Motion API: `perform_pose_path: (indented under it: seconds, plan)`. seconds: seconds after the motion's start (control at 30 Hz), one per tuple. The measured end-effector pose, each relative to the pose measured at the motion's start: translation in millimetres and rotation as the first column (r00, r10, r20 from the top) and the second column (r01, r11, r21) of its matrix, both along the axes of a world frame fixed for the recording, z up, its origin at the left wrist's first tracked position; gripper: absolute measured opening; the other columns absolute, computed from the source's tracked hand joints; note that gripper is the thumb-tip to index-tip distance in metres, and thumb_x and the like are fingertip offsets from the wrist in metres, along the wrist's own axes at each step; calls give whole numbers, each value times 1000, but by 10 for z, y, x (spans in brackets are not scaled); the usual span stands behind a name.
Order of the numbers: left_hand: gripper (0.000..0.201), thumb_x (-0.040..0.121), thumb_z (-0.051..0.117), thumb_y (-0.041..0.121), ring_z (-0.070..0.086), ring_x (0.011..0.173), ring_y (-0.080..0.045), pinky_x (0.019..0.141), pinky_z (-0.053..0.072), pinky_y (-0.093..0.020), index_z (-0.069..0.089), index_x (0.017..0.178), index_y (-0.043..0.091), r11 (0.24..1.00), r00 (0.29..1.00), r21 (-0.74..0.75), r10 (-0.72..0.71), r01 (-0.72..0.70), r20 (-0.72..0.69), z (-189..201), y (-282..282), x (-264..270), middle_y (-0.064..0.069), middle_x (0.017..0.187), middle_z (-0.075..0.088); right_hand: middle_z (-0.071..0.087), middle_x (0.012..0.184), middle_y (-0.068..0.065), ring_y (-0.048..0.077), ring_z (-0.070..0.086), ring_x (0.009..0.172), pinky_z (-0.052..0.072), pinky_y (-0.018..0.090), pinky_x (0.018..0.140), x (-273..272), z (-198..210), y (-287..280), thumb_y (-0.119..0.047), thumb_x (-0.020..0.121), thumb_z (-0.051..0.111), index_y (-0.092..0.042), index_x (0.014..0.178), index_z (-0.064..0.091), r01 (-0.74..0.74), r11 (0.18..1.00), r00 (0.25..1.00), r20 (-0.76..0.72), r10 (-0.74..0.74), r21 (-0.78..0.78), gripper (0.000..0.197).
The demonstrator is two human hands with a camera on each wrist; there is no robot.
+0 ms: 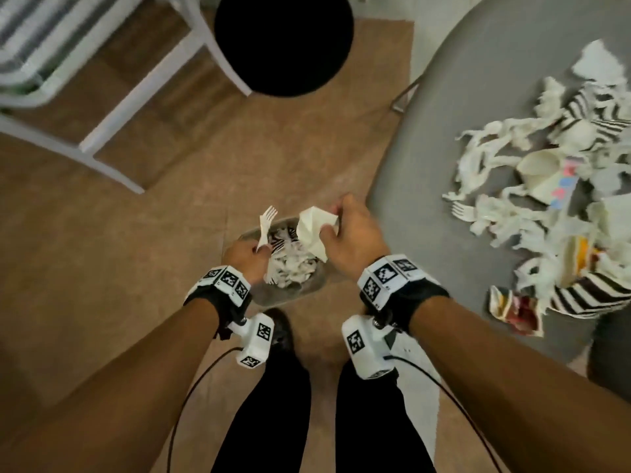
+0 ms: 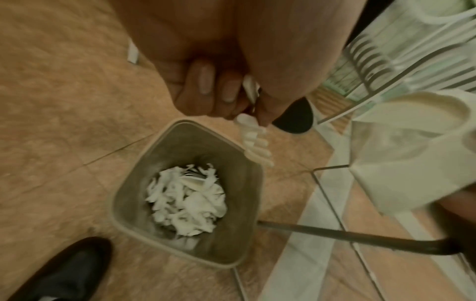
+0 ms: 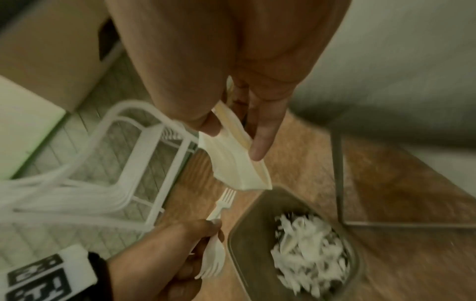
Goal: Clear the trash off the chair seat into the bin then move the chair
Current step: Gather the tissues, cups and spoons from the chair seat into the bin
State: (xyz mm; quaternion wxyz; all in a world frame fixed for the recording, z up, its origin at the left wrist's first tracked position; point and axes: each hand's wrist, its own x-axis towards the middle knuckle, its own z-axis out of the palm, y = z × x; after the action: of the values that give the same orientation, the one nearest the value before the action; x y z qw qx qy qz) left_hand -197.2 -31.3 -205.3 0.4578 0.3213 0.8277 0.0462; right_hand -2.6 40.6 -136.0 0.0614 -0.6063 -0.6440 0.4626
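Observation:
A grey bin (image 1: 285,297) stands on the floor by my feet, partly filled with white scraps (image 2: 185,201). My left hand (image 1: 256,250) grips white plastic forks (image 1: 267,221) over the bin's left rim; in the left wrist view the forks (image 2: 253,142) stick out below my curled fingers. My right hand (image 1: 334,221) pinches a flattened white paper cup (image 1: 312,232) above the bin's right side, and the cup (image 3: 237,169) shows in the right wrist view. On the right, the grey chair seat (image 1: 440,158) carries a pile of trash (image 1: 546,199): torn paper, cups, forks and striped wrappers.
A white metal chair frame (image 1: 136,97) and a black round stool (image 1: 283,42) stand beyond the bin. The grey chair's thin metal legs (image 2: 332,230) run close to the bin's right side. My black shoe (image 2: 64,268) is next to the bin on tiled floor.

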Motion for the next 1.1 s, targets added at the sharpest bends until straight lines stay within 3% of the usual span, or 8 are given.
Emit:
perform_pose_path:
  seconds: [0.07,0.2,0.27,0.43,0.6,0.8,1.0,1.1]
  plan:
    - [33,96,54,31,58,75,-30,67,42,-30,61,69,13,992,998,-116,-39,43,42,-268,-226,-118,-7,68,60,58,116,10,27,57,106,39,28,84,-253,-288,-195,-16,90,59,-12,112,52,3,998,999,41,0,-64,23]
    - [36,94,53,41,63,98,-33,81,50,-34,70,105,12,991,997,-131,-3,13,75,-628,-419,-111,-12,104,70,56,127,11,29,57,114,37,24,84,-485,-772,-468,-29,87,66,-12,127,51,-13,976,992,120,40,-218,45]
    - [34,93,52,44,63,95,-32,73,43,-31,66,105,15,991,998,-133,14,-5,66,-653,-409,-81,-7,97,64,58,127,11,29,59,114,41,26,88,-481,-856,-504,-33,87,65,-15,128,53,-28,971,988,141,62,-236,46]
    - [34,96,50,28,60,93,-30,73,39,-28,59,125,13,991,996,-105,-73,78,45,-357,-198,-66,-14,114,67,72,103,-1,21,67,101,52,34,95,-309,-558,-334,-24,92,58,-23,108,63,-13,966,997,68,31,-258,17]
    - [26,95,46,21,63,90,-30,78,51,-34,62,114,15,970,970,24,-240,241,-36,208,355,92,-12,107,70,74,97,-1,19,69,91,55,34,89,-129,-34,31,-17,92,57,-20,105,67,-1,994,999,-47,-4,-108,16]
    - [23,90,53,19,65,89,-27,82,53,-34,62,111,21,849,884,249,-456,466,-100,689,1339,1094,-5,101,70,73,91,0,18,69,83,54,31,86,967,321,554,-11,91,55,-16,105,67,195,981,976,-104,-192,15,19]
    - [58,79,67,24,41,129,-24,106,42,-35,48,133,23,610,785,522,-579,597,-221,769,2024,2611,-3,141,32,71,93,-3,16,67,88,52,30,86,2477,374,913,-15,91,53,-22,101,64,361,929,933,-23,-360,82,16]
    - [75,77,70,33,31,135,-30,107,39,-45,35,143,32,527,684,461,-666,714,-297,687,2251,3084,-2,154,17,70,94,-1,17,64,88,49,27,81,3009,391,1104,-16,93,53,-20,105,65,400,908,913,38,-407,124,18]
